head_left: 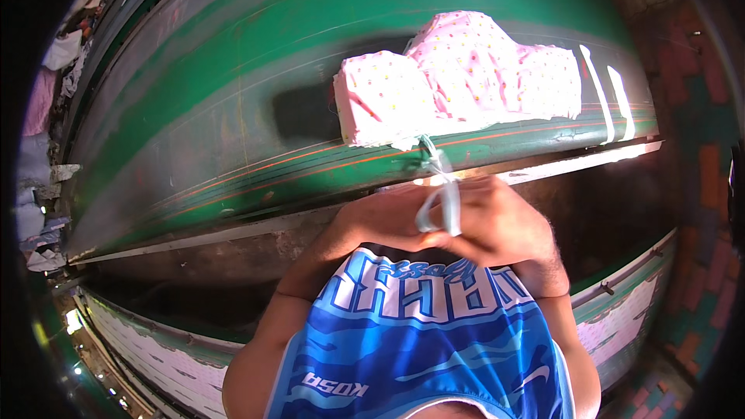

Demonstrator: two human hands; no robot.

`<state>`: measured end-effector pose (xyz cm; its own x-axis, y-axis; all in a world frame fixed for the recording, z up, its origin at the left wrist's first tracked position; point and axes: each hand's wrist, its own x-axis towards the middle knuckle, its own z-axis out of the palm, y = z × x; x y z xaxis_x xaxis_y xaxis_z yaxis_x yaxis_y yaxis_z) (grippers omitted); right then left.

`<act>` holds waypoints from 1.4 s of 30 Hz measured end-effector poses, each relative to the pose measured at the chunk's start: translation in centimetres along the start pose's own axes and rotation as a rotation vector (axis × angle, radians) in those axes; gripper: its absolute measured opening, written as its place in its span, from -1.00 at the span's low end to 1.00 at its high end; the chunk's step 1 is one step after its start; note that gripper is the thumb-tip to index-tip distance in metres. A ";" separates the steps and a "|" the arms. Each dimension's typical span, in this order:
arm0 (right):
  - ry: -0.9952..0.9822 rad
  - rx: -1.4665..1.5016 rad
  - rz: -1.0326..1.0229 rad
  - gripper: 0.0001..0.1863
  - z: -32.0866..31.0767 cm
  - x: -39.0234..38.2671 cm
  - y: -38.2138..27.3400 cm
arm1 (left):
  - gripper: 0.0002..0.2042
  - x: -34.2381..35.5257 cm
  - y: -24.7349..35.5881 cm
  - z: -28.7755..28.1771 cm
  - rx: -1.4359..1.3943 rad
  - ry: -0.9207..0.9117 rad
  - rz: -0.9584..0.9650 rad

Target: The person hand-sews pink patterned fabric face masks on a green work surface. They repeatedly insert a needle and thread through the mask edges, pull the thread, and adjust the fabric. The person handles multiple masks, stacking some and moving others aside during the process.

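Observation:
A stack of pink cut fabric pieces [473,70] with small coloured dots lies on the green table, partly washed out by sunlight. From its near edge a pale fabric strip [442,178] runs toward me and ends in a loop between my hands. My left hand [392,217] is bent inward at the loop, its fingers curled and partly hidden. Beside it, my right hand [500,221] closes around the strip, slightly blurred. Both hands meet just past the table's near edge, in front of my blue shirt.
The long green table [295,46] has worn grey patches and thin orange lines. Cloth scraps [46,155] are heaped along the far left. Behind my arms stands another surface with a pale patterned side [163,349]. Coloured paving [702,209] covers the floor at right.

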<state>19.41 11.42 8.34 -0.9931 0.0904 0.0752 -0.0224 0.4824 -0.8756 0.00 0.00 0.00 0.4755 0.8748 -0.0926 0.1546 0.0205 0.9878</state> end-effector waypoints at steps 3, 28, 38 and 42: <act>0.007 -0.150 -0.169 -0.65 2.2 4.4 -0.9 | -0.69 -4.6 -1.2 -3.6 0.138 -0.003 -0.027; 0.763 -0.214 0.291 -0.86 4.7 9.0 9.9 | -0.86 -5.7 -0.6 -12.0 0.639 1.205 0.254; 0.748 -1.215 0.658 -0.40 -5.3 -3.2 24.0 | -0.29 7.5 -9.5 -9.1 1.103 0.699 -0.116; 0.623 -1.086 0.659 -0.33 -8.6 -4.5 25.6 | -0.20 4.5 -9.3 -9.3 1.124 0.738 -0.149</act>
<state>24.33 30.83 -10.32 -0.5672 0.7855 0.2476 0.8010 0.5960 -0.0559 -7.34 8.29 -8.47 -0.1249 0.9600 0.2505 0.9513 0.0441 0.3052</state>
